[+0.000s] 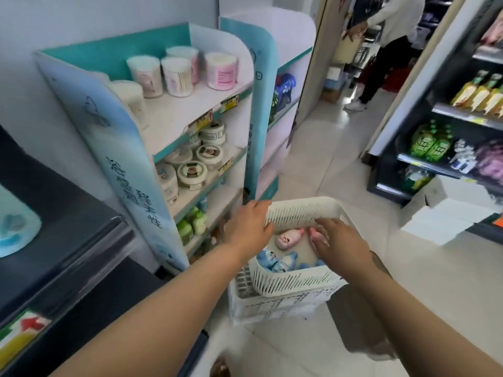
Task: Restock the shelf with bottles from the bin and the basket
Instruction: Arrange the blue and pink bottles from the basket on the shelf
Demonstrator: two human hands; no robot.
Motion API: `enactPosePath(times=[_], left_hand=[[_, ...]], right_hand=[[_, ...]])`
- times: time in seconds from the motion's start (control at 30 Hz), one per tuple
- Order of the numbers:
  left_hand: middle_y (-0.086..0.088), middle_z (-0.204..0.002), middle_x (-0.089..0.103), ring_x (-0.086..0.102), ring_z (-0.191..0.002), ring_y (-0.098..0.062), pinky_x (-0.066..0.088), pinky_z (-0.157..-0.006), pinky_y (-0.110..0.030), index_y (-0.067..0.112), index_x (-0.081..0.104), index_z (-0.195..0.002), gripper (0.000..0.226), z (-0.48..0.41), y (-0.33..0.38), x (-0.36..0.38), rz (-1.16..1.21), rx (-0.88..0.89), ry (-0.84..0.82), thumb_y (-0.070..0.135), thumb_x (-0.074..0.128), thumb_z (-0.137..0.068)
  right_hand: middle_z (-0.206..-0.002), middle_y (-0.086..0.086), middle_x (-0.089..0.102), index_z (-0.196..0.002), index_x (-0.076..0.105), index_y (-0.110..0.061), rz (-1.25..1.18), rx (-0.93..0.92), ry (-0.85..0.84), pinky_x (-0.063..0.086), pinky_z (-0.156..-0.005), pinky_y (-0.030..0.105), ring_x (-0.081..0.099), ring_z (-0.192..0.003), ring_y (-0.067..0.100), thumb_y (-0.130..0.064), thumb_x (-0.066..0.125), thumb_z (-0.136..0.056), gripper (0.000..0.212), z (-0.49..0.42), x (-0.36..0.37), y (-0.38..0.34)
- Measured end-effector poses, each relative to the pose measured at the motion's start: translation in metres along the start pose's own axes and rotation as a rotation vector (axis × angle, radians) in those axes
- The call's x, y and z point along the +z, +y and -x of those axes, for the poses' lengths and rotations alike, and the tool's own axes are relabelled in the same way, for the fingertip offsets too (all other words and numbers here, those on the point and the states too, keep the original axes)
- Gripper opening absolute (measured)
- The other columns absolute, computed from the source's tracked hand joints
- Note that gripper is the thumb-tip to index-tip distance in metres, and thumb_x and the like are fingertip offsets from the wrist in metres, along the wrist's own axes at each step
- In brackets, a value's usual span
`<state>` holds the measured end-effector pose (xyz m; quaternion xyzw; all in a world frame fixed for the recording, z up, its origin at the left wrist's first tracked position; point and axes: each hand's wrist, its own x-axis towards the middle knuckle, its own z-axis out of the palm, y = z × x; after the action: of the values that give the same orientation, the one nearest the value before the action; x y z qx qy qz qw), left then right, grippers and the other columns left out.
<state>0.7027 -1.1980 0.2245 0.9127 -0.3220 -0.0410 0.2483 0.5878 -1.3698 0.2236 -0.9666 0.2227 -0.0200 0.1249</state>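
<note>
A white perforated basket [294, 281] sits on top of a larger white bin [272, 308] on the floor. Inside the basket lie a pink bottle [287, 238] and several blue-and-white bottles [275, 261]. My left hand [249, 227] grips the basket's far left rim. My right hand [336, 238] reaches down inside the basket and its fingers close on a second pink bottle [313, 232], mostly hidden under them. The white and teal shelf [174, 110] stands to the left, with green bottles [192, 225] on a low tier.
Cotton-swab tubs [177, 74] fill the shelf's top tier, cream jars [193, 170] the middle one. A dark counter [60, 240] runs along the left. A dark rack of goods [449, 148] and white boxes [446, 213] stand right. A person [386, 44] stands down the aisle.
</note>
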Motion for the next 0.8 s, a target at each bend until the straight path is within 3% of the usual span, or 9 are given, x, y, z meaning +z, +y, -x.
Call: enactPosePath(times=[0.2,0.4,0.63,0.8], left_hand=[[-0.008,-0.128,0.053,0.053,-0.112,-0.026,0.047,-0.087,-0.038,0.016,0.046,-0.128,0.038,-0.038,-0.001,0.072,0.019,-0.027,-0.178,0.024,0.051,-0.092],[-0.007,-0.135,0.048,0.048,-0.121,-0.025,0.041,-0.099,-0.037,0.019,0.041,-0.138,0.049,-0.062,-0.023,0.121,0.011,-0.119,-0.319,0.025,0.056,-0.092],[-0.009,-0.138,0.046,0.049,-0.119,-0.029,0.044,-0.094,-0.039,0.020,0.039,-0.140,0.051,-0.083,-0.036,0.186,-0.010,-0.236,-0.438,0.022,0.055,-0.092],[-0.010,-0.137,0.046,0.047,-0.121,-0.030,0.041,-0.097,-0.039,0.019,0.039,-0.140,0.051,-0.098,-0.040,0.232,-0.030,-0.305,-0.493,0.021,0.055,-0.092]], right_hand=[[-0.139,0.007,0.047,-0.145,0.034,-0.026,-0.025,0.120,-0.115,0.046,-0.090,0.038,0.052,-0.118,0.032,-0.031,0.056,-0.090,0.060,-0.018,0.052,0.048],[-0.137,0.006,0.047,-0.138,0.043,-0.020,-0.053,0.158,-0.278,0.047,-0.089,0.039,0.051,-0.118,0.030,-0.031,0.057,-0.089,0.052,-0.053,0.098,0.083],[-0.137,0.006,0.048,-0.140,0.040,-0.025,-0.025,-0.029,-0.512,0.046,-0.094,0.036,0.052,-0.118,0.027,-0.030,0.058,-0.088,0.055,-0.113,0.151,0.122],[-0.135,0.007,0.046,-0.144,0.035,-0.025,0.112,-0.284,-0.849,0.044,-0.095,0.035,0.050,-0.119,0.028,-0.030,0.061,-0.086,0.063,-0.155,0.182,0.149]])
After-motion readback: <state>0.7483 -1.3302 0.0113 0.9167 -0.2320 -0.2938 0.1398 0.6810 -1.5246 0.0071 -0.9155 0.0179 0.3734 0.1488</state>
